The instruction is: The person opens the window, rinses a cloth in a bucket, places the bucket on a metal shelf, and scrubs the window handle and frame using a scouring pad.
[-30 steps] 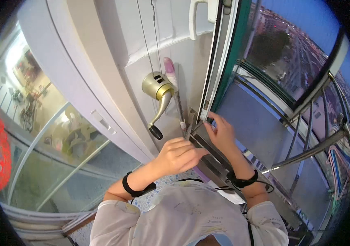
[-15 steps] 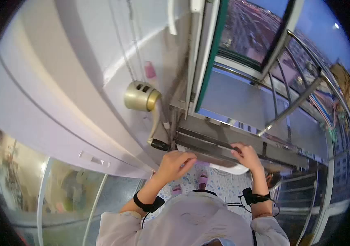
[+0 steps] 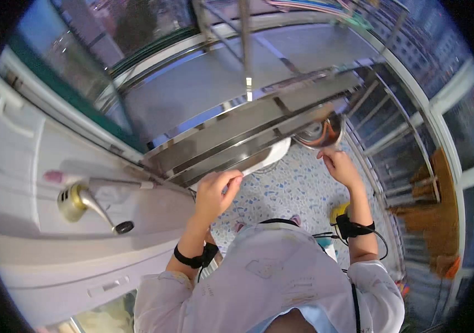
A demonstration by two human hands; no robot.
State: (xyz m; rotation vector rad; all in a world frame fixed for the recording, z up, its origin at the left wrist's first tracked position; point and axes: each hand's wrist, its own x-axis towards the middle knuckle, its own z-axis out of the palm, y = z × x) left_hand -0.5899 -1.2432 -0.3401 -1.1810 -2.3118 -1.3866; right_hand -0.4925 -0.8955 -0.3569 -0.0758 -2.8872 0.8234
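Note:
My left hand (image 3: 214, 195) hangs over the near edge of a metal shelf (image 3: 237, 141), its fingers loosely bent and the thumb apart, with nothing visible in it. Below the shelf, a white basin (image 3: 267, 159) sticks out between my hands. My right hand (image 3: 339, 167) is half curled and seems empty, its fingertips towards a shiny metal bowl (image 3: 339, 133) with something orange in it. Whether those fingertips touch the bowl I cannot tell.
On the left wall is a crank handle (image 3: 95, 205). A window with a green frame (image 3: 76, 100) stands open beyond the shelf. Metal railings (image 3: 409, 125) run along the right side, near a brown cloth (image 3: 436, 205). Speckled tiles (image 3: 281, 191) cover the floor, with a yellow object (image 3: 338, 212) by my right forearm.
My view has turned to the right, so the crank and window now lie further left. The bowl and more floor have come into sight. Both hands stay raised and apart.

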